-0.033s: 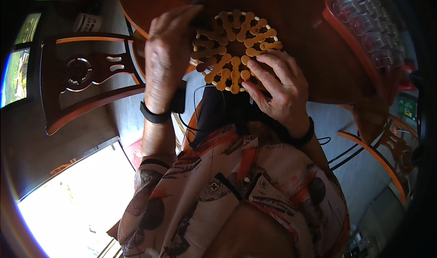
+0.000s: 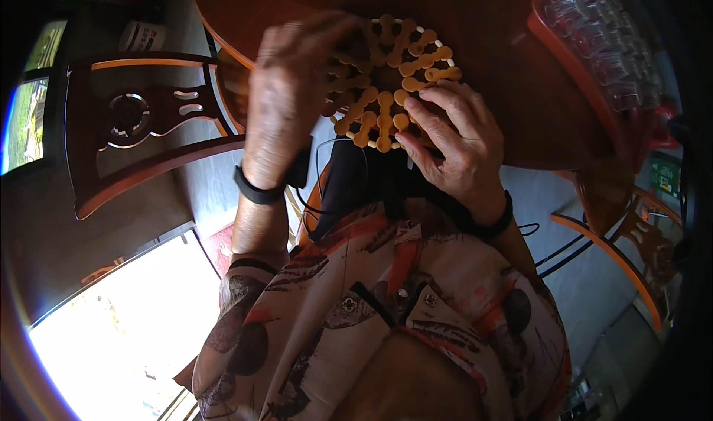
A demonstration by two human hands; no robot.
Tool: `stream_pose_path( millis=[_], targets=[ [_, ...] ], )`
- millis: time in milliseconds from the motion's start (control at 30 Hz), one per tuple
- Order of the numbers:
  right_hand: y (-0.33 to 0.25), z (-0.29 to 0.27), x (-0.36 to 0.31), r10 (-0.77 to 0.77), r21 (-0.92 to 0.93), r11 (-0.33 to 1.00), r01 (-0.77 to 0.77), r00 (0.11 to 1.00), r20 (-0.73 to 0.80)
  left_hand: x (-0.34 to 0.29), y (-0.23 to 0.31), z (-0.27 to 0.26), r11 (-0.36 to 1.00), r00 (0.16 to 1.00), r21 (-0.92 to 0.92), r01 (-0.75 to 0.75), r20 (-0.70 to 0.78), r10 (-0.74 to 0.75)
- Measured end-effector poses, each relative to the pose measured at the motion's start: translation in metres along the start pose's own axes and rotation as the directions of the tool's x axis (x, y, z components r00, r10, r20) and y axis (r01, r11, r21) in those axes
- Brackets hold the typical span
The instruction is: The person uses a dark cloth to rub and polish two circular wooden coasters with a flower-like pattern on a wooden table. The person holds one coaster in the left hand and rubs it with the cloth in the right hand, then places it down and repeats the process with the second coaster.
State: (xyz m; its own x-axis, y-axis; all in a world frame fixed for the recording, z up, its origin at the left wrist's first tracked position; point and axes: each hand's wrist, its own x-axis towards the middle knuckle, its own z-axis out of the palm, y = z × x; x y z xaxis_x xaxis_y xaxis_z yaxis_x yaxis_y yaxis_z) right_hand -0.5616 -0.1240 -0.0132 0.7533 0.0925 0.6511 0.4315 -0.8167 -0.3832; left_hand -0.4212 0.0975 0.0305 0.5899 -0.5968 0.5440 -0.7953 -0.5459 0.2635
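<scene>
Wooden and round, an openwork trivet of pale yellow-tan pegs and beads (image 2: pixel 394 79) lies at the near edge of a dark reddish-brown round table (image 2: pixel 505 20), just in front of the person's body. Both hands are on it. The left hand (image 2: pixel 286 101) lies palm down over the trivet's left part, fingers curled across the beads and hiding them — whether it pinches the piece or only presses it flat, I cannot tell. The right hand (image 2: pixel 453 142) comes in from the lower right with its fingers spread and extended, fingertips resting on the beads at the trivet's near-right rim; it is open, touching rather than clasping. Held so from two sides, the trivet seems steadied against the tabletop, probably so that it cannot slide on the polished wood.

Each wrist carries a black band (image 2: pixel 256 190). Below the hands hangs a dark pouch or apron front with thin black cords (image 2: pixel 349 183), and under it a patterned short-sleeved shirt in cream, orange and black (image 2: pixel 386 309).

At the table's far right stands a red plastic crate of clear upturned glasses (image 2: pixel 594 42) — well apart from the hands. A carved dark wooden chair with orange-edged rails (image 2: pixel 141 124) stands to the left, another (image 2: pixel 631 250) to the right. Bright daylight floods the lower left.
</scene>
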Motion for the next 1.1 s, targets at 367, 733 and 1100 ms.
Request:
stream_pose_path(
  millis=[367, 733, 1100],
  targets=[
    [0.001, 0.005, -0.002, 0.010, -0.007, 1.000, -0.011, 1.000, -0.014, 0.011, -0.014, 0.008, 0.998, 0.993, 0.004, 0.069, 0.099, -0.069],
    [0.001, 0.004, -0.003, 0.021, 0.018, 1.000, -0.021, 1.000, 0.000, 0.006, -0.007, 0.010, 0.992, 0.983, 0.103, 0.075, 0.158, -0.091],
    [0.002, 0.004, -0.003, 0.001, 0.002, 1.000, -0.001, 1.000, 0.010, -0.025, 0.022, 0.001, 0.999, 0.989, 0.021, -0.028, 0.147, 0.025]
  ],
)
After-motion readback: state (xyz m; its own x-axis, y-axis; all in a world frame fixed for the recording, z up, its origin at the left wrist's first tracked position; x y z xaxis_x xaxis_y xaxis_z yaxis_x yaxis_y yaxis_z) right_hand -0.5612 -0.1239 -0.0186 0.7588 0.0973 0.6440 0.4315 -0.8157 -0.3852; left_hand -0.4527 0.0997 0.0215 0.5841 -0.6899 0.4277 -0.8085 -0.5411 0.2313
